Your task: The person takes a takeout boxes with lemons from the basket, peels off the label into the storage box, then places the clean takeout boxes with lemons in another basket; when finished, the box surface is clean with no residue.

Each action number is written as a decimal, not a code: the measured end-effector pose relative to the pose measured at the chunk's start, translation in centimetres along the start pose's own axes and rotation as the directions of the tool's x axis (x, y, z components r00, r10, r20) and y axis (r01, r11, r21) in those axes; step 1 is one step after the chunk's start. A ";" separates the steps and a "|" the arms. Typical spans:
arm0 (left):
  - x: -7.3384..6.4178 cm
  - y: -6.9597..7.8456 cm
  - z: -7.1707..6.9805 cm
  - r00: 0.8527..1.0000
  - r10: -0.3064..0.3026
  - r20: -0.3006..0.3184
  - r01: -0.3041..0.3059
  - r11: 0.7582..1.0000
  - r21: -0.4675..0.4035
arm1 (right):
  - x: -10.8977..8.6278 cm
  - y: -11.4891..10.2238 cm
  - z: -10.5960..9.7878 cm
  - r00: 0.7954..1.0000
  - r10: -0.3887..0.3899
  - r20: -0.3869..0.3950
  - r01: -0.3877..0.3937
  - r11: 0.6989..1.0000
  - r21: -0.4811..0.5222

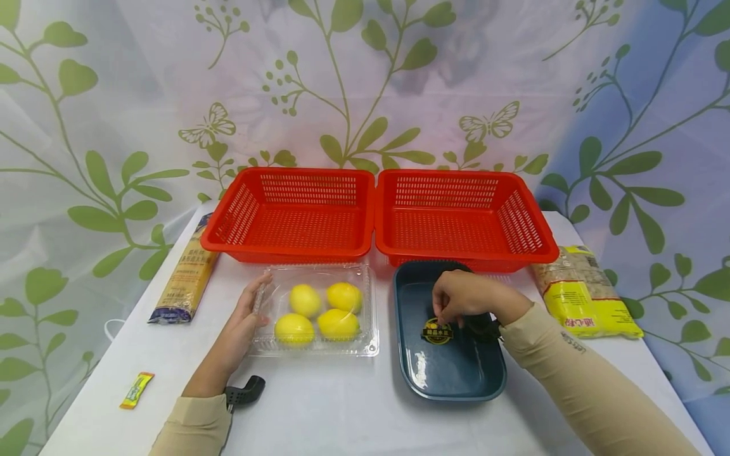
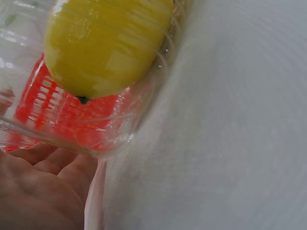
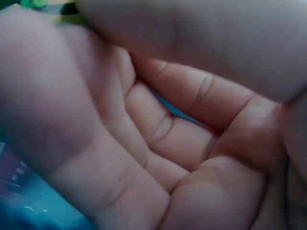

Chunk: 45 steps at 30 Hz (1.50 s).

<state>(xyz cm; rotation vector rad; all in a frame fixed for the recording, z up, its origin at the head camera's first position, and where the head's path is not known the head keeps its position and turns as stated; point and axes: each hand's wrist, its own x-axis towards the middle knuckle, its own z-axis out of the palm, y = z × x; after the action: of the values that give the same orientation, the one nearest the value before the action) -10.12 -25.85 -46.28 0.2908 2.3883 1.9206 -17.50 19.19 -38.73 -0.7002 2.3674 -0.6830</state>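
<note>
A clear plastic box with several yellow lemons inside stands on the white table, its lid down. My left hand rests against the box's left side, fingers extended; the left wrist view shows the palm beside the box rim and one lemon through the plastic. Over a dark blue tray, my right hand pinches a small black and gold label between thumb and fingertips. In the right wrist view the curled fingers fill the picture and hide most of the label.
Two red plastic baskets stand side by side behind the box and tray. A yellow-brown packet lies at the left, a yellow bag at the right. Near the front left lies a small yellow-green sachet.
</note>
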 end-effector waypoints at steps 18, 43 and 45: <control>0.0 0.2 0.1 1.000 0.005 -0.001 -0.005 1.000 0.001 | -2.4 0.8 -0.1 0.941 0.026 -0.338 0.041 0.981 0.191; -0.3 0.4 0.2 1.000 -0.022 -0.009 0.022 1.000 0.012 | -5.9 5.3 1.4 0.721 0.486 -0.494 0.576 -0.023 0.817; -0.3 0.5 0.2 1.000 -0.024 -0.010 0.024 1.000 0.016 | -6.0 5.7 1.5 0.735 0.488 -0.470 0.578 -0.090 0.811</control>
<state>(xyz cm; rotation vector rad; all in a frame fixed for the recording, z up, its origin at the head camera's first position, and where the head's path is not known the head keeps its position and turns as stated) -9.71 -25.58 -45.84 0.2529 2.4034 1.8972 -14.15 26.61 -40.96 0.3676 1.2642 -2.7960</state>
